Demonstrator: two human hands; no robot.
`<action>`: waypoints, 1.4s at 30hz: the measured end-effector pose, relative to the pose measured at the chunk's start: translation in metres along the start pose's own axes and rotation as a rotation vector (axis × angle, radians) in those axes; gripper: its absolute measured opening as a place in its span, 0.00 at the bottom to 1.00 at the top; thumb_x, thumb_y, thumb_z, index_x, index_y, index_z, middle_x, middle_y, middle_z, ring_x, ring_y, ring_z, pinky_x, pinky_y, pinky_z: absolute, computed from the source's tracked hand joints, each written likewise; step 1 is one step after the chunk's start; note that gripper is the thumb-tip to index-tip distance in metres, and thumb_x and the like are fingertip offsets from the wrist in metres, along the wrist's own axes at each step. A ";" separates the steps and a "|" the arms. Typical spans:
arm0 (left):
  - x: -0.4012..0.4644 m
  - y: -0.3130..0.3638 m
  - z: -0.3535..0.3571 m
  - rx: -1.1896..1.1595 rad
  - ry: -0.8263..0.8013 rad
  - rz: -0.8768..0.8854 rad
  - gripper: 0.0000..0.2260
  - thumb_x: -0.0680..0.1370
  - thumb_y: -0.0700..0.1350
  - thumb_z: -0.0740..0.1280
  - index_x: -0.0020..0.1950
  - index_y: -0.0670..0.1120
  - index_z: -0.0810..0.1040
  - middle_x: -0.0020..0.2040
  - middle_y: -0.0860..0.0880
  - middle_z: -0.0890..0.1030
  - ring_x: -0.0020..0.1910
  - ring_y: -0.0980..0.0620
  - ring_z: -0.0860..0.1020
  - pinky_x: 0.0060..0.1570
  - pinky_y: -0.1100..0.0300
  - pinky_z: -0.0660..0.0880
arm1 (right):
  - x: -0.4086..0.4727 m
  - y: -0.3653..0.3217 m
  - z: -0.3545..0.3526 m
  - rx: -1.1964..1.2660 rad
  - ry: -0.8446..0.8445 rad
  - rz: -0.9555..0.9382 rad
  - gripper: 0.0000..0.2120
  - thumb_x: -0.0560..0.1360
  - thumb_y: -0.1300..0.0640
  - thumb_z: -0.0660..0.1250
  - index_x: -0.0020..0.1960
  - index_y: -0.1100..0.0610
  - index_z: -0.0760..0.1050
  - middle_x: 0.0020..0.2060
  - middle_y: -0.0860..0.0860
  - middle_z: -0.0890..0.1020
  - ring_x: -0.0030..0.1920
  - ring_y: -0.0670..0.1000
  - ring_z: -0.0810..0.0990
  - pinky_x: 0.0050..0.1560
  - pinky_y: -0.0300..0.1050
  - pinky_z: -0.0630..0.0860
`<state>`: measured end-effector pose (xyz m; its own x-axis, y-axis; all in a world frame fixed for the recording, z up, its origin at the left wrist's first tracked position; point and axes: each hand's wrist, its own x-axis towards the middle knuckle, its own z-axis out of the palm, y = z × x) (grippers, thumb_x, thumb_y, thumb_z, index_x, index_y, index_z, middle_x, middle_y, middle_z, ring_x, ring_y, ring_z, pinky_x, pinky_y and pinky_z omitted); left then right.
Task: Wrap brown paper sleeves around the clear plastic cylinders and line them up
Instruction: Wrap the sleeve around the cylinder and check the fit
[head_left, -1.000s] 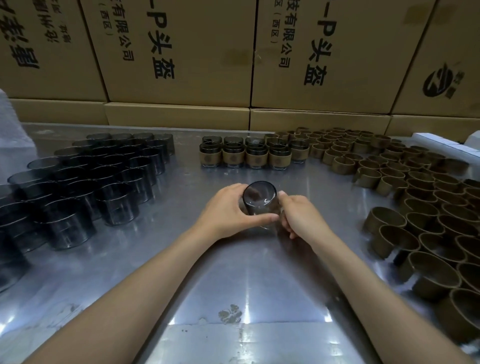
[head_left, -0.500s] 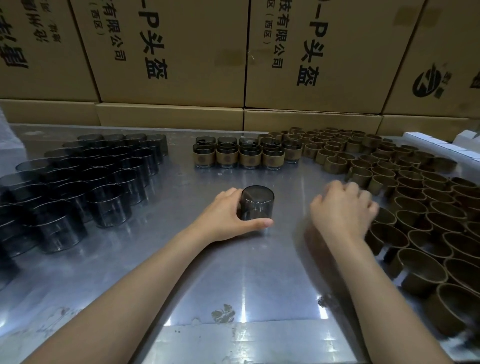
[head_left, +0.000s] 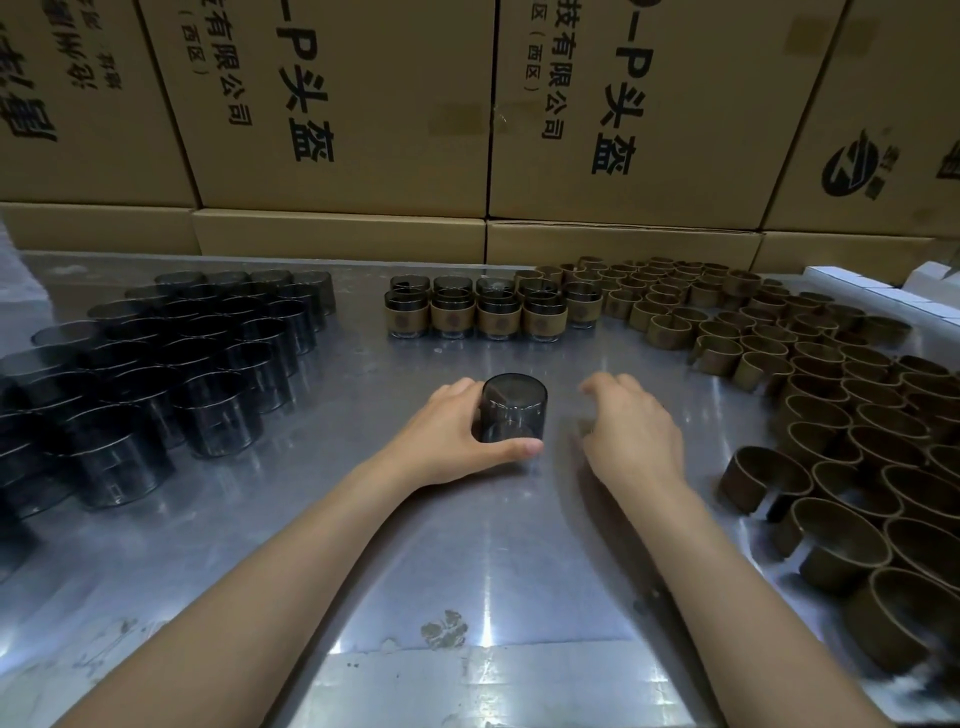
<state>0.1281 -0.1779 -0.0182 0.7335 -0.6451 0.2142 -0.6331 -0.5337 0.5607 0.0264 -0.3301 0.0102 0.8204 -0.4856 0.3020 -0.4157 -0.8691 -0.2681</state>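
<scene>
A bare smoky-clear cylinder (head_left: 513, 409) stands upright on the shiny metal bench (head_left: 363, 519), near its middle. The left hand (head_left: 457, 436) wraps it from the left, fingers behind and thumb across the front at its base. The right hand (head_left: 631, 431) hovers just to its right, fingers loosely spread and curled downward, holding nothing and not touching the cylinder.

To the left, a dense cluster of unwrapped cylinders (head_left: 156, 364) crowds the bench, well apart from the hands. Behind, toward the back edge, a short row of sleeved cylinders (head_left: 478, 314) stands side by side, each banded in brown paper. The right side is packed with curled brown paper sleeves (head_left: 810, 395), the nearest ones just beside the right forearm. Printed cardboard boxes (head_left: 363, 130) wall off the back of the bench, and white boxes (head_left: 872, 291) sit at the far right corner.
</scene>
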 end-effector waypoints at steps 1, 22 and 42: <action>0.000 0.001 0.000 0.001 0.001 0.001 0.34 0.59 0.77 0.63 0.57 0.58 0.70 0.51 0.56 0.72 0.56 0.53 0.71 0.56 0.54 0.72 | -0.001 -0.003 0.002 0.046 0.020 -0.032 0.22 0.76 0.67 0.62 0.67 0.53 0.68 0.62 0.54 0.73 0.60 0.57 0.73 0.48 0.47 0.69; -0.007 0.033 -0.001 -0.027 0.487 0.400 0.22 0.71 0.45 0.72 0.63 0.44 0.74 0.59 0.48 0.77 0.59 0.53 0.74 0.60 0.60 0.70 | -0.015 -0.036 0.005 0.598 0.544 -0.563 0.17 0.73 0.62 0.69 0.61 0.59 0.74 0.53 0.52 0.77 0.52 0.48 0.76 0.50 0.44 0.76; -0.006 0.018 -0.004 -0.718 -0.085 -0.060 0.36 0.75 0.65 0.61 0.77 0.51 0.55 0.75 0.51 0.64 0.72 0.55 0.65 0.73 0.52 0.60 | 0.002 -0.015 0.028 0.915 -0.216 -0.108 0.24 0.79 0.36 0.44 0.70 0.44 0.62 0.60 0.42 0.72 0.63 0.46 0.71 0.59 0.43 0.65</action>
<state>0.1132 -0.1819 -0.0065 0.7212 -0.6823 0.1201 -0.2524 -0.0974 0.9627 0.0454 -0.3149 -0.0110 0.9295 -0.2995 0.2155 0.0607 -0.4520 -0.8900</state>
